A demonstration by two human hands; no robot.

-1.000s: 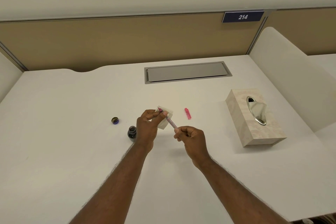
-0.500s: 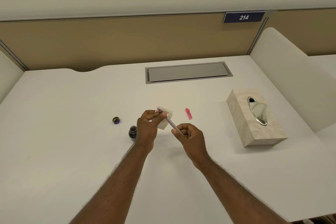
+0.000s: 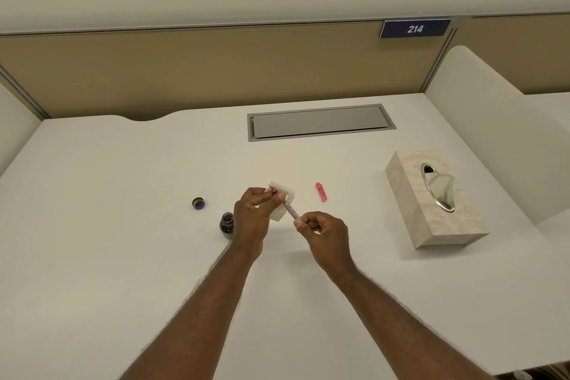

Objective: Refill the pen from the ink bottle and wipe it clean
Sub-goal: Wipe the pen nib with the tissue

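Pen (image 3: pixel 289 210): slim, clear-barrelled, pink-tinted, held above the bench (image 3: pixel 123 256) between both hands. Long axis runs from near-right to far-left, nib end far-left, tail end near-right.

Right hand (image 3: pixel 327 233): grip closed on the tail end, thumb and forefinger pinching the barrel.

Left hand (image 3: pixel 251 216): grip closed on the nib end, fingers pressing a folded tissue (image 3: pixel 282 200) against it; the nib tip just shows past the fingers. This hand is the nearer to the part needing wiping, so any wiping stroke would likely run along the axis, nib drawn through the tissue.

Ink bottle (image 3: pixel 227 223): open, on the bench just left of the left wrist, close enough to be knocked.

Bottle cap (image 3: pixel 198 203): on the bench, farther left, apart from the bottle.

Pen cap (image 3: pixel 321 191): pink, lying to the right of the tissue.

Tissue box (image 3: pixel 431 210): far right, well apart.

Stage, as judged: wiping under way, capping not yet done.
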